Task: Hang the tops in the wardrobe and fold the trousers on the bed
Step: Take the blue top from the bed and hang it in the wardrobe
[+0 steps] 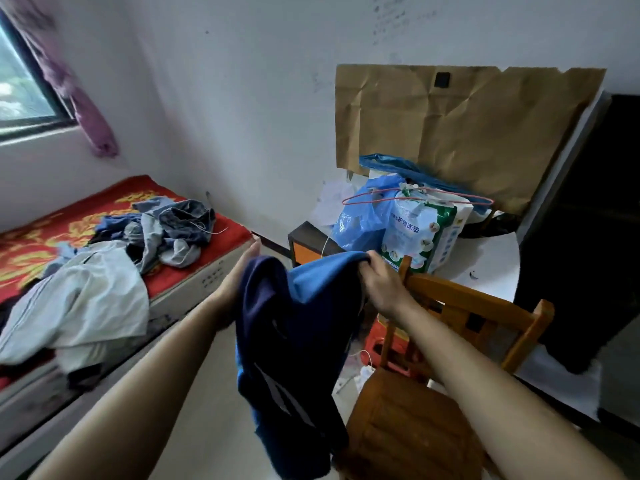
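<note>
Much of the left hand [244,271] was hidden behind the blue garment [294,341]. Only its outer edge showed, with the fingers lying straight and holding nothing that could be seen. The right hand [381,285] gripped the garment's upper edge in curled fingers. The cloth hung between the forearms, off the bed's foot end and in front of a wooden chair [450,341]. Whether it was a top or trousers could not be told, and the pale marks low on it were too creased to read.

Behind the chair stood a white-and-green pack [415,237] printed 护理床垫, with a blue plastic bag [356,223] beside it and a pink wire hanger [415,199] resting across both.

The bed [207,282] had a red-and-gold cover. A pale striped garment [86,296] lay at its near edge, and denim clothes [173,226] were heaped towards the foot corner. Creased brown paper [467,126] covered the white wall. A purple curtain [86,109] hung by the window. The dark bulk [588,202] at the right was cut off and unreadable.
</note>
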### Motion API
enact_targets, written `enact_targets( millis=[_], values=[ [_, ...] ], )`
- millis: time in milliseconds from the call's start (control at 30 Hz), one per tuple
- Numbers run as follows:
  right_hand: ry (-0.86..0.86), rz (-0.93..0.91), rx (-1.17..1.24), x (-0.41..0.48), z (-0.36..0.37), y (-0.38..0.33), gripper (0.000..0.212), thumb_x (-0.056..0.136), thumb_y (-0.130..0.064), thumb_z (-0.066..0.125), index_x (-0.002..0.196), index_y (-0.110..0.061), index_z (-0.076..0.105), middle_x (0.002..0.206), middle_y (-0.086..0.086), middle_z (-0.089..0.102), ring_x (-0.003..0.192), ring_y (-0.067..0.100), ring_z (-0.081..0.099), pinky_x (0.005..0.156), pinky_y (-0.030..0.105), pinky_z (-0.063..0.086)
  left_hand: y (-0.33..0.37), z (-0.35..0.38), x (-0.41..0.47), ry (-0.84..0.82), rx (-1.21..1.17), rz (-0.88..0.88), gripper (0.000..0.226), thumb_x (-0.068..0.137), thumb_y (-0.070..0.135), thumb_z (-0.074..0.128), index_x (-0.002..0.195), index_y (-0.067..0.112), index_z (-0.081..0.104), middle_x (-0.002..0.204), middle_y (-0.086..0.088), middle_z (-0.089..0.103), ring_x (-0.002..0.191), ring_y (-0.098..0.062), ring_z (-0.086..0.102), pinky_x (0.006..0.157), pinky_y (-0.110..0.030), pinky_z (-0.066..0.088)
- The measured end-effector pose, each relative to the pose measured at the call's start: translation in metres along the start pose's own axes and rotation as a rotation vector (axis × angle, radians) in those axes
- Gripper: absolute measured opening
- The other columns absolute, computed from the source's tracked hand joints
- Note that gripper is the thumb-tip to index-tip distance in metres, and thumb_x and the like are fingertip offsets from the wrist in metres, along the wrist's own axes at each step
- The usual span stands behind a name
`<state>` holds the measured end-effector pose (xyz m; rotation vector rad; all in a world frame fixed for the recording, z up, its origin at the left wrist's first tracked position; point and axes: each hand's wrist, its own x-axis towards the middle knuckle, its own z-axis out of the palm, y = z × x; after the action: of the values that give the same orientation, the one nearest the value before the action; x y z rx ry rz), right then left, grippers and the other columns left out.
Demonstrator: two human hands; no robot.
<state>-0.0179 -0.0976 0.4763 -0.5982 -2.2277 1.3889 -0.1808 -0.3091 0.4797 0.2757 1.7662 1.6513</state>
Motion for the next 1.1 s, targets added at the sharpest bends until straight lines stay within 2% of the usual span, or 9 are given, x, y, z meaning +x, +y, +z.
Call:
enact_targets(
  millis=[67,133,233,367,533,733,900,1000,1100],
  values=[
    [-0.018,-0.040,0.059,0.008,0.011,-0.027,0.021,0.100,-0.026,0.043,0.085,-0.021,0.057,0.085,-0.009,0.062,0.077,-0.009,0.055,0.068,0.010,0.039,-0.008,0.002,-0.009,0.009,0.062,-0.028,0.059,0.076,0.081,0.053,0.086,0.025,0.067,0.089,-0.007,0.068,0.080,-0.022,0.064,0.081,-0.034,0.048],
    [-0.044,-0.068,0.133,0.014,0.027,-0.052,0.023,0.096,-0.026,0.045,0.077,-0.021,0.057,0.071,-0.015,0.063,0.067,-0.015,0.054,0.060,0.004,0.038,-0.024,-0.003,-0.017,0.036,0.204,0.026,0.074,0.064,0.092,0.048,0.085,0.025,0.070,0.085,-0.003,0.068,0.079,-0.019,0.060,0.077,-0.032,0.046],
    [-0.187,-0.045,0.250,0.019,0.046,-0.075,0.032,0.096,-0.021,0.049,0.064,-0.020,0.054,0.052,-0.017,0.052,0.049,-0.001,0.046,0.054,0.019,0.039,-0.039,-0.005,-0.033,0.161,0.307,0.172,0.085,0.065,0.095,0.040,0.097,0.021,0.067,0.094,0.002,0.065,0.087,-0.015,0.058,0.084,-0.033,0.042],
    [-0.364,0.001,0.278,0.012,0.073,-0.076,0.031,0.097,-0.021,0.052,0.067,-0.021,0.059,0.058,-0.003,0.050,0.054,0.012,0.044,0.050,0.025,0.034,-0.072,-0.008,-0.069,0.296,0.517,0.386,0.068,0.070,0.091,0.044,0.097,0.031,0.062,0.100,-0.003,0.062,0.088,-0.004,0.060,0.075,-0.020,0.047],
    [-0.445,0.148,0.404,0.001,0.092,-0.085,0.020,0.097,-0.024,0.056,0.078,-0.017,0.061,0.064,0.001,0.057,0.059,0.013,0.053,0.051,0.024,0.043,-0.119,-0.007,-0.097,0.353,0.859,0.260,0.059,0.064,0.084,0.064,0.100,0.039,0.049,0.101,0.017,0.055,0.091,-0.001,0.055,0.077,-0.021,0.049],
    [-0.516,0.175,0.483,-0.005,0.101,-0.114,0.017,0.097,-0.025,0.057,0.089,-0.014,0.067,0.082,0.011,0.060,0.076,0.024,0.056,0.068,0.035,0.046,-0.134,-0.013,-0.083,0.368,0.799,0.117,0.032,0.083,0.047,0.071,0.102,0.025,0.057,0.103,0.007,0.064,0.094,-0.012,0.063,0.085,-0.033,0.053],
    [-0.504,0.076,0.418,0.001,0.122,-0.152,0.026,0.093,-0.027,0.061,0.069,-0.021,0.066,0.070,0.004,0.060,0.067,0.017,0.057,0.062,0.028,0.044,-0.104,-0.031,-0.071,0.323,0.618,0.153,0.067,0.062,0.062,0.061,0.113,0.018,0.057,0.111,0.000,0.064,0.103,-0.019,0.061,0.092,-0.038,0.050],
    [-0.491,0.041,0.424,0.011,0.139,-0.169,0.040,0.094,-0.025,0.061,0.055,-0.027,0.072,0.057,-0.007,0.063,0.053,0.005,0.059,0.051,0.019,0.046,-0.094,-0.053,-0.057,0.274,0.516,0.242,0.035,0.087,0.019,0.067,0.120,0.008,0.060,0.116,-0.006,0.067,0.110,-0.026,0.061,0.096,-0.043,0.047],
    [-0.369,-0.174,0.214,0.029,0.157,-0.174,0.019,0.084,-0.030,0.064,0.067,-0.029,0.073,0.065,-0.010,0.067,0.062,0.006,0.062,0.058,0.020,0.047,-0.090,-0.094,-0.052,0.436,0.321,0.264,0.029,0.091,0.000,0.049,0.107,0.013,0.069,0.101,-0.002,0.074,0.095,-0.020,0.066,0.085,-0.033,0.051]
  ],
)
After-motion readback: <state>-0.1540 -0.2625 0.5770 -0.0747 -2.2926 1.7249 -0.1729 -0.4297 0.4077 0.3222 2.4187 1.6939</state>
